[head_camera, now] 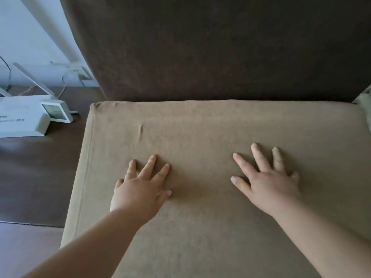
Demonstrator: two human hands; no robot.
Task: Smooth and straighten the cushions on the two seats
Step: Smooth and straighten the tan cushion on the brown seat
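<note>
Both hands flat on tan cushion point(200, 125), fingers splayed wide, holding nothing. Crease point(141, 131) lay just beyond left hand point(140, 189) fingertips; right hand point(267, 183) farther.

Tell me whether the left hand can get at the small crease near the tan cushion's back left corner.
Probably yes. The left hand lies flat on the tan fabric seat cushion, with only bare fabric between it and the small crease.

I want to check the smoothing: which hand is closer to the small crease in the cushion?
The left hand. The crease lies beyond its fingertips on the tan cushion; the right hand rests farther away.
</note>
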